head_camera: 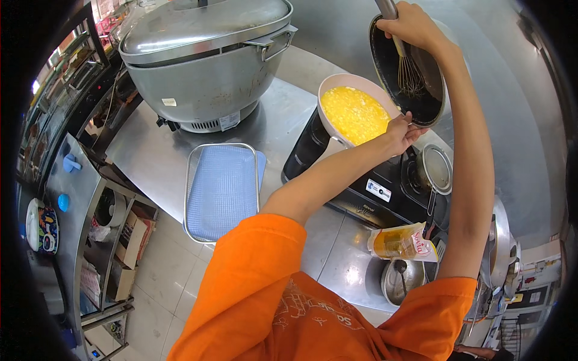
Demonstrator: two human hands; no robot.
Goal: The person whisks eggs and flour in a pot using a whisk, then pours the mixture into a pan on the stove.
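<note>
My left hand (402, 135) supports the lower rim of a dark-lined bowl (431, 101), which is steeply tilted beside a pan. My right hand (413, 27) grips the handle of a wire whisk (408, 74) at the bowl's upper edge; its wires hang inside the bowl. Whether the right fingers also hold the bowl's rim is not clear. Yellow liquid with pale lumps, like beaten egg (354, 113), fills much of the light pink pan (328, 85). That pan sits on the left side of a black gas stove (356, 194), close to my left wrist.
A big grey rice cooker (203, 85) stands at the back left of the steel table (149, 135). Nearer is a wire-mesh basket (221, 189) over a blue tray. A strainer (435, 169), an oil pouch (399, 241) and a metal bowl with a spoon (388, 282) lie at the right.
</note>
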